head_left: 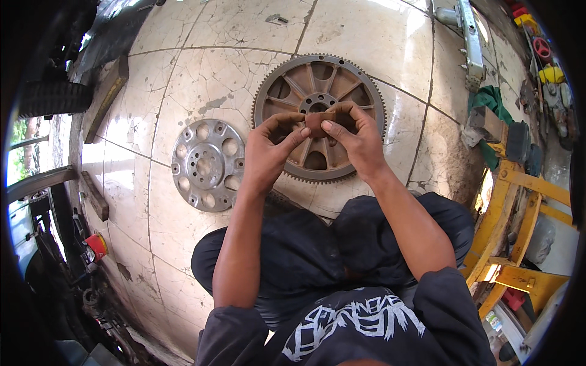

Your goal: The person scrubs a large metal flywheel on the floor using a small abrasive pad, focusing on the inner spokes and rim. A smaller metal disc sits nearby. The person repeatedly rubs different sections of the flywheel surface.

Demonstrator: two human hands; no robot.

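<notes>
Between the fingertips of both hands is a small reddish-brown piece of sandpaper (316, 125), bent or folded. My left hand (278, 141) pinches its left side, and my right hand (356, 135) grips the right side with thumb and fingers. Below them on the floor lies a large toothed flywheel (282, 87), its spoked face rusty brown; my hands cover part of its hub. To the left, a smaller silver metal disc (198, 183) with round holes lies flat, close to the flywheel but apart from it.
Cracked cream floor tiles (162, 100) surround the parts. At the right stand a yellow metal frame (510, 226) and a green cloth (491, 100). A long metal bar (471, 49) lies at the far right. Wooden blocks (108, 97) and a red can (96, 246) are at the left.
</notes>
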